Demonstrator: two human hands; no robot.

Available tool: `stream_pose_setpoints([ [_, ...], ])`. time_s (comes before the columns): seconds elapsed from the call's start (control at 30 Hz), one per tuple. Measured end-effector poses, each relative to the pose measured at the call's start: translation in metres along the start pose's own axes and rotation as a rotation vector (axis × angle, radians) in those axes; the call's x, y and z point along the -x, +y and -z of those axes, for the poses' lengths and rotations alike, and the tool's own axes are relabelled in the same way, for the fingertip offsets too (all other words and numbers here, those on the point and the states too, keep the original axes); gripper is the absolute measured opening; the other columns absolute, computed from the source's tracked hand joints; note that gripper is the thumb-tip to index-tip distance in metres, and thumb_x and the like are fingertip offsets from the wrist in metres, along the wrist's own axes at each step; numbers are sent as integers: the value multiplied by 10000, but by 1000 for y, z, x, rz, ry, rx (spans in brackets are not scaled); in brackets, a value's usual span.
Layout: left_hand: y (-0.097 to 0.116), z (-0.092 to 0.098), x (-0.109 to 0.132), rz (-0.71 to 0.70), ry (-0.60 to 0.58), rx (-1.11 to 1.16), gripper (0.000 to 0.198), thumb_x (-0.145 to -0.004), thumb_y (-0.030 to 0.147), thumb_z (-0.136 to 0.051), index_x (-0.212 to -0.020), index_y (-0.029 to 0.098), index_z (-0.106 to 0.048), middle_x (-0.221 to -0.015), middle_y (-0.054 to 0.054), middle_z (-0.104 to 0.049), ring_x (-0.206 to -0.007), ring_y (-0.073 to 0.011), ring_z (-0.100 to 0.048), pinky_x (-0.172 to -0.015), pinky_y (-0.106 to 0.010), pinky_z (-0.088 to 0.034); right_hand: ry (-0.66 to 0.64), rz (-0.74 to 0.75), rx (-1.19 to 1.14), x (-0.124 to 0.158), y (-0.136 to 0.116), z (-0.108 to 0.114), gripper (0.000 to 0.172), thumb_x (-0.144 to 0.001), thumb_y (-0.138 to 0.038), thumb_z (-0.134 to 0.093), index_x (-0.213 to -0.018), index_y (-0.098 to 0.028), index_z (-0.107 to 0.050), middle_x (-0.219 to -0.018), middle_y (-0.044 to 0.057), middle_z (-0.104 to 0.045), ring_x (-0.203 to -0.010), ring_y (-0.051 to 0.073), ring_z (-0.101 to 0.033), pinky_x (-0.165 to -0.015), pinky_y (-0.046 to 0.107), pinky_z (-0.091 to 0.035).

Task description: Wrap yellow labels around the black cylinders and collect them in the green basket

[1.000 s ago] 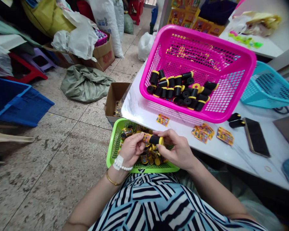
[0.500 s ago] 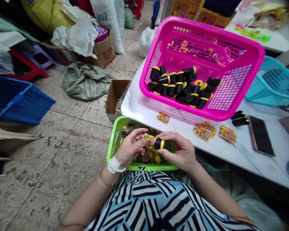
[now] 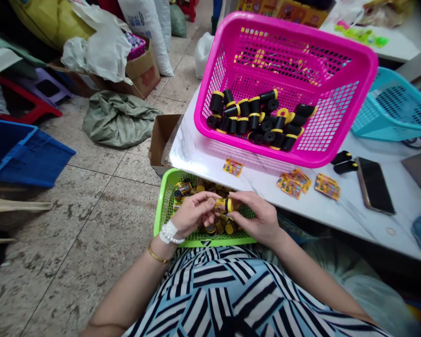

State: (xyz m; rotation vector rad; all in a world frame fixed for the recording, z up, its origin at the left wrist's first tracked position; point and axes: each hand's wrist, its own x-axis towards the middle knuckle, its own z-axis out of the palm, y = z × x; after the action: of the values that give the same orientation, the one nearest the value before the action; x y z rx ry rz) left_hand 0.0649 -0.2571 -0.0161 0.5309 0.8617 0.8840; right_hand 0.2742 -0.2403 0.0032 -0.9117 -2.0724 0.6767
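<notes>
Over the green basket (image 3: 160, 206), I hold a small black-and-yellow cylinder (image 3: 223, 205) wrapped in an orange printed sleeve. My left hand (image 3: 192, 216) pinches its sleeved end, fingers curled beneath. At the yellow end, the thumb and fingers of my right hand (image 3: 261, 219) close around the rim. Only a thin black band shows between the sleeve and the yellow end. Several similar sleeved cylinders (image 3: 185, 188) lie in the green basket below, partly hidden by my hands.
On the white table (image 3: 252, 174), a pink basket (image 3: 266, 152) holds several bare black-and-yellow cylinders (image 3: 254, 120). Flat orange printed sleeves (image 3: 233, 167), a phone (image 3: 375, 185) and two black pieces (image 3: 345, 167) lie before it. A blue basket (image 3: 389, 112) stands right; a cardboard box (image 3: 160, 140) stands left.
The orange sleeve now covers most of the cylinder's black part, which showed more widely before. My right hand has moved slightly left, closer to my left hand. The view has shifted a little.
</notes>
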Motion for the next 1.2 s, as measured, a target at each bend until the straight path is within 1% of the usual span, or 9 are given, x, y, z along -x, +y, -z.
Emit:
stream_pose_setpoints([
  [0.13,2,-7,7,-144,25,-159,374,-751,330,-775,-1060,140,-685,-729,-25,-669,-521,-79,-544,-490,-190,-435,69,-21,-62,2,-7,-1,333,-789,-179,-744,-1113,-237,-690,-961,77,-713,-846,194,-699,-776,328,-603],
  [0.23,6,-18,10,-364,37,-362,306,-770,273,-755,-1049,155,-714,-926,-62,-703,-756,-138,-636,-669,-231,-510,126,-192,-233,2,-11,-4,295,-778,-198,-764,-1066,-219,-700,-872,49,-696,-720,159,-686,-658,284,-607],
  [0.3,7,-21,9,-428,1,-410,319,-771,269,-753,-1071,167,-716,-1052,-85,-696,-923,-183,-646,-782,-260,-522,110,-246,-286,2,-12,-4,288,-783,-196,-758,-1064,-217,-699,-885,48,-689,-710,153,-684,-640,276,-608],
  [0.4,1,-14,6,-317,16,-311,428,-780,354,-743,-1159,169,-671,-977,-84,-708,-768,-155,-659,-678,-249,-531,99,-156,-171,5,-9,-3,322,-763,-171,-772,-1074,-219,-706,-919,59,-699,-762,164,-689,-689,290,-607],
  [0.53,-6,-2,7,-139,122,-220,358,-743,387,-770,-980,125,-711,-852,-66,-719,-607,-112,-618,-582,-227,-504,104,-42,-90,10,-3,-3,360,-777,-147,-760,-1122,-238,-707,-1005,80,-699,-876,184,-690,-785,321,-595],
  [0.7,6,-11,14,-183,130,-382,299,-746,327,-759,-968,129,-728,-878,-67,-732,-728,-144,-646,-679,-250,-524,110,-64,-113,12,-1,-8,384,-794,-153,-747,-1159,-260,-697,-1003,74,-682,-879,180,-679,-779,323,-592],
  [0.9,4,-9,7,-90,38,-337,350,-809,390,-690,-1051,139,-658,-801,-48,-700,-600,-121,-613,-563,-230,-490,91,-6,-45,9,2,-8,388,-805,-149,-726,-1172,-268,-695,-1050,93,-684,-950,203,-679,-834,355,-590],
  [1.13,2,-17,7,-514,37,-733,287,-791,264,-726,-1056,162,-689,-1030,-86,-723,-954,-200,-655,-895,-318,-482,160,-151,-230,11,-5,-12,322,-793,-150,-748,-1089,-276,-734,-953,58,-723,-812,170,-704,-709,294,-607],
  [1.2,5,-17,4,-498,-24,-731,306,-785,290,-735,-1061,163,-698,-1059,-94,-724,-971,-211,-659,-903,-322,-480,176,-186,-221,13,-8,-13,322,-784,-144,-755,-1080,-268,-729,-948,60,-719,-809,171,-702,-680,285,-606],
])
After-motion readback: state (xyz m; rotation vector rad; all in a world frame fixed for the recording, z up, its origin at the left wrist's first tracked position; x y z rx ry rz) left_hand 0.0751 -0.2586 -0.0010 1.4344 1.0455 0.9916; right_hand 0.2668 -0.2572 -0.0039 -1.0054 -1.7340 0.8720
